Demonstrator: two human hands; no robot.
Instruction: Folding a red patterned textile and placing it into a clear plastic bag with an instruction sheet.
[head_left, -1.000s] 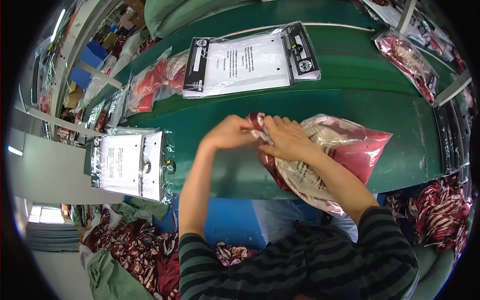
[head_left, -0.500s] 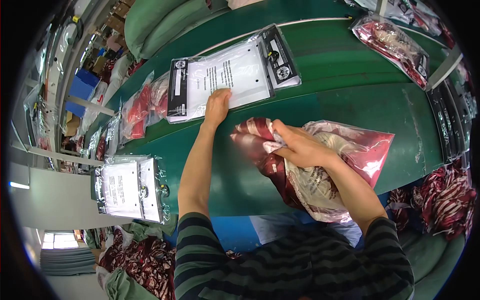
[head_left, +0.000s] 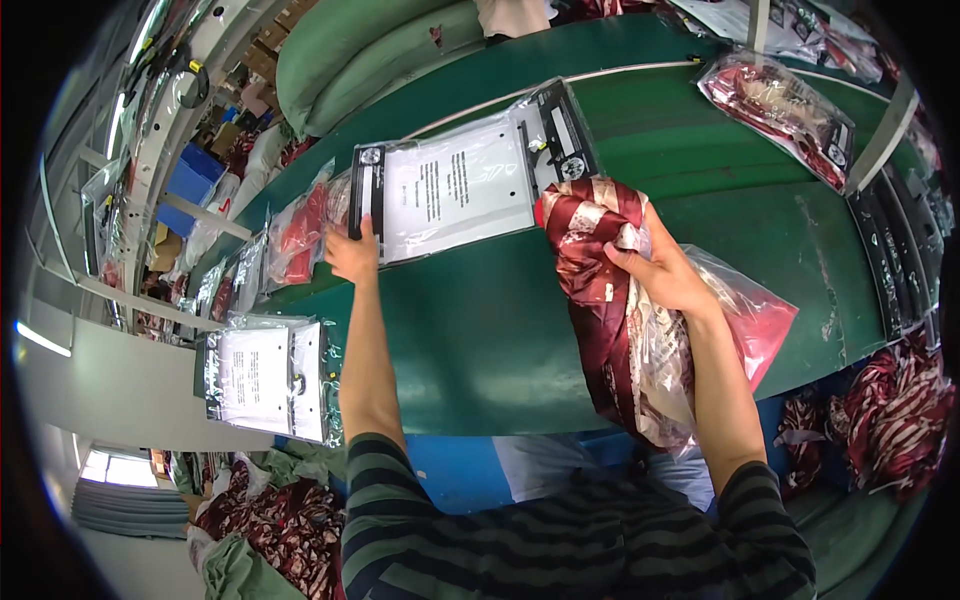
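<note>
Left hand (head_left: 352, 255) stretched out, fingers closed on edge of clear bag with paper insert (head_left: 462, 185) on green table (head_left: 480, 330). Right hand (head_left: 665, 275) grips bunched red patterned cloth (head_left: 600, 270) above table, half inside plastic bag (head_left: 730, 320). Step judged: bagging cloth; next likely needs bag drawn closer.

The right hand (head_left: 665, 275) is covering part of the red patterned cloth (head_left: 590, 260), and its fingertips are sinking into the folds, so the exact grip is staying out of sight. The left hand (head_left: 352, 255) is hiding the near corner of the clear packet with the white sheet (head_left: 460, 185), whose print is too small to make out. Heaps of red fabric (head_left: 890, 420) at the right are blurring into the dark rim, their shapes running off the edge.
</note>
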